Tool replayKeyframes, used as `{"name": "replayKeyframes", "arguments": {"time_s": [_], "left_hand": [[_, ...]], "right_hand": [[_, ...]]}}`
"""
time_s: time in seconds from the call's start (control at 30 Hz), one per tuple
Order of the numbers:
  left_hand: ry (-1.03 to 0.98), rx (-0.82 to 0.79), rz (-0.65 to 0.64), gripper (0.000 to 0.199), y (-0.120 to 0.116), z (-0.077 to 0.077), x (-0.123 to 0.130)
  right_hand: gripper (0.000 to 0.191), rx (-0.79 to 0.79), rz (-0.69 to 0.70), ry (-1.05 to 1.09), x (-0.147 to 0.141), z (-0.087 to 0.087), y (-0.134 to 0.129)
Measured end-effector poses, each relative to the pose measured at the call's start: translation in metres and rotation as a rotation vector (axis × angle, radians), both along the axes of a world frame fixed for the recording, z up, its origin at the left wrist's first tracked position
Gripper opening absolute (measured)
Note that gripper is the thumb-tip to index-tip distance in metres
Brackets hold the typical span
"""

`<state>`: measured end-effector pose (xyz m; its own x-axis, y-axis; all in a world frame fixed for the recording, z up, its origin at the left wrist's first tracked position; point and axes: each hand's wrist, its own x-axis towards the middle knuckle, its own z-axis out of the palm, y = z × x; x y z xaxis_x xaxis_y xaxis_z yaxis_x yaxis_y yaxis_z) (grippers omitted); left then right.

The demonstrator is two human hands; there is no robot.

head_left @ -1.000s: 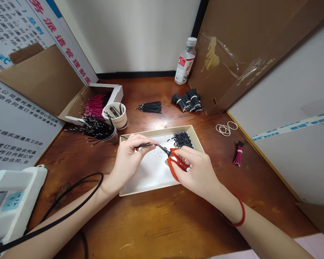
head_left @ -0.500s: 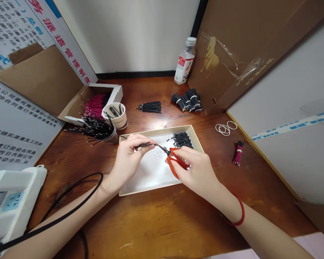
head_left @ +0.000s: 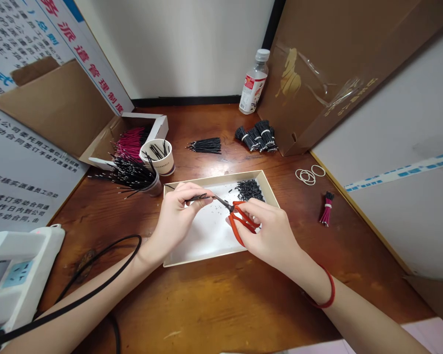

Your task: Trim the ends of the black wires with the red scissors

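Over the left part of a shallow white tray (head_left: 206,260), my left hand (head_left: 182,209) pinches thin black wires (head_left: 198,197) between thumb and fingers. My right hand (head_left: 268,223) is closed on orange-handled pliers (head_left: 239,223), whose dark jaws point left and reach the wire tips at my left fingertips. Whether the jaws touch a wire is too small to tell. Short black pieces (head_left: 249,190) lie heaped in the tray's back right corner, and tiny scraps are scattered near its middle.
Behind the tray lie loose black wires (head_left: 205,145) and banded black bundles (head_left: 258,136). A paper cup (head_left: 162,160), wire-filled cup (head_left: 153,184) and open box (head_left: 158,128) stand left. Rubber bands (head_left: 305,177), a pink bundle (head_left: 327,210) and bottle (head_left: 254,83) are right; a black cable (head_left: 107,282) crosses my left forearm.
The view has shifted very slightly. Both hands keep nearly the same pose, with the pliers still at the wire tips.
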<state>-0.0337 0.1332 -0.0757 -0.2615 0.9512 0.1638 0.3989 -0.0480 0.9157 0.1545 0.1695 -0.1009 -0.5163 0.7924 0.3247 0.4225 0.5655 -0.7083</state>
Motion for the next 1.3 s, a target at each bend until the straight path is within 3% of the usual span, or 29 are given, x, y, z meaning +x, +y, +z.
{"name": "replayKeyframes", "arguments": {"time_s": [1.3], "left_hand": [[0.068,0.008,-0.028,0.012,-0.0004,-0.0025,-0.0014]], "right_hand": [[0.017,-0.012,-0.005,0.008,0.0014,-0.0017,0.0007]]}}
